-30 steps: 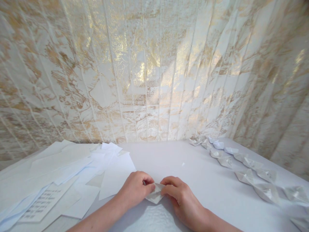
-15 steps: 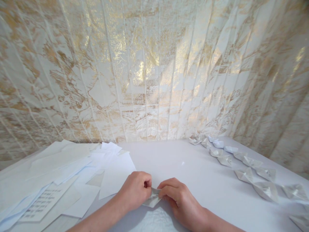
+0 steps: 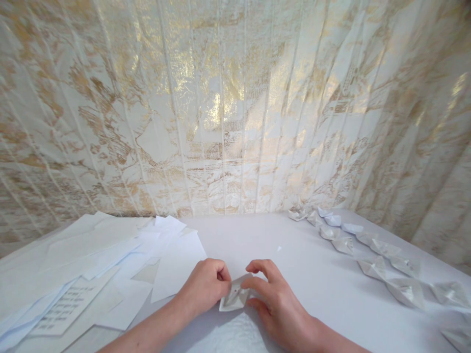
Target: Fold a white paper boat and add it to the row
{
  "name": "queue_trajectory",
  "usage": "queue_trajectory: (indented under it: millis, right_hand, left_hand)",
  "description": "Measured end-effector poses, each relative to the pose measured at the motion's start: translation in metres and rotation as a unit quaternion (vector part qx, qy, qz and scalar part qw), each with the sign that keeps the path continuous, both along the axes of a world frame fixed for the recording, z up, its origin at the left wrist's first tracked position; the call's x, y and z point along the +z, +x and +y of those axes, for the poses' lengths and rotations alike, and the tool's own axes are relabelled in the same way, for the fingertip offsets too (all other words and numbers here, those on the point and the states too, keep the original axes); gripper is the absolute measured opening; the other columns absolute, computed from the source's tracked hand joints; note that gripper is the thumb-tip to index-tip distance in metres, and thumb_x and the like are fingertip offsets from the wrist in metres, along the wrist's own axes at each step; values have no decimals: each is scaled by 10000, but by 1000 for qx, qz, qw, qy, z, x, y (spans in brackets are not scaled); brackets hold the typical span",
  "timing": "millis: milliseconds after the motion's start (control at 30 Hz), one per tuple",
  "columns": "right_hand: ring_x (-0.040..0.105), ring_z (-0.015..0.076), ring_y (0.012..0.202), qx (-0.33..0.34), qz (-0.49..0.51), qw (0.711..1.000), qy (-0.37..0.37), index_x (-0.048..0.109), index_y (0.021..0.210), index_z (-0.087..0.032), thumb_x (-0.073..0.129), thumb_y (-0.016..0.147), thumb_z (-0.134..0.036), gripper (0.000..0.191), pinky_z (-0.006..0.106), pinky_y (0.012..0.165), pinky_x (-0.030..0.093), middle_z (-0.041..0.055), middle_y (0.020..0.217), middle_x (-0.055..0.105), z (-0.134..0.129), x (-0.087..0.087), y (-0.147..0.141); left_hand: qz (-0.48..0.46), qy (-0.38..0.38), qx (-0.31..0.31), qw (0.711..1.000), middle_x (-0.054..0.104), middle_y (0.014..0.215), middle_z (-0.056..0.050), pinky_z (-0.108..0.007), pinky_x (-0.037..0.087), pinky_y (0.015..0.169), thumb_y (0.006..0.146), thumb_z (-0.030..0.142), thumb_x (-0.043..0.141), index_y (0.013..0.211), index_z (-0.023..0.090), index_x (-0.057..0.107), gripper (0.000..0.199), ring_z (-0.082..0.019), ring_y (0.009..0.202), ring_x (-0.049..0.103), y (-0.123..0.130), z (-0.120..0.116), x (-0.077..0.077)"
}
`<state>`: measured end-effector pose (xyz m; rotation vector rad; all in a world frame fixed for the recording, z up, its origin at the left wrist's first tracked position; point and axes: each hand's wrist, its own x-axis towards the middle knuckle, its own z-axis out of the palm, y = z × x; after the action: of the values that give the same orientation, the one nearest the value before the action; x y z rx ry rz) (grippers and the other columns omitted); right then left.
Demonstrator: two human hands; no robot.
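My left hand [image 3: 206, 285] is closed in a pinch on the left end of a small paper boat [image 3: 234, 298]. I think I pinch it there so the thin paper does not slip or turn. My right hand [image 3: 282, 305] is open, with its fingers spread around the boat's right end. A fingertip looks to be touching the paper, but I cannot tell if it presses. A loose hand like that would not squash the folds.

The boat is tilted in my hands, in the near middle part of the white table [image 3: 316, 279]. That puts it right in front of me, where my 2 hands can meet.

Loose paper sheets [image 3: 91, 245] lie in a messy heap from the left edge up to the far left corner, close to my left hand. 1 printed sheet [image 3: 66, 309] shows rows of dark marks. More folded boats [image 3: 405, 292] sit in rough lines by the right edge, up toward the far right corner. They are well apart from my hands, maybe so I do not bump them.
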<state>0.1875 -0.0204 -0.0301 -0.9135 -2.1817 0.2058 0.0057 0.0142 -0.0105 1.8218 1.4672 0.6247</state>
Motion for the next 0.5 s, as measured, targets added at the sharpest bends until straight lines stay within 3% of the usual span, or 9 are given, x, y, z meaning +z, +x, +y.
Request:
queue_trajectory:
  millis: [200,333,500]
  right_hand:
    - [444,171,678,-4,-56,991,123,585,832,-172,488,761,-76,153,292,607,352,45,756,556,-4,2,-7]
    - [431,150,646,-21,-89,987,129,566,698,-177,455,809,-69,191,283,602,304,22,682,548,0,0,-9]
    - [434,149,648,-13,-99,987,128,551,691,-172,433,840,-78,212,280,606,292,22,672,539,2,-1,-7]
  left_hand:
    - [-63,-29,16,997,516,456,30,-217,320,424,594,224,492,570,168,522,68,-129,436,480,2,4,-12]
    - [-92,-40,13,995,497,460,39,-212,318,418,602,243,501,572,168,515,83,-117,432,464,5,3,-13]
    - [-103,-47,24,993,472,446,51,-207,304,407,596,242,504,564,173,493,77,-111,423,451,4,2,-12]
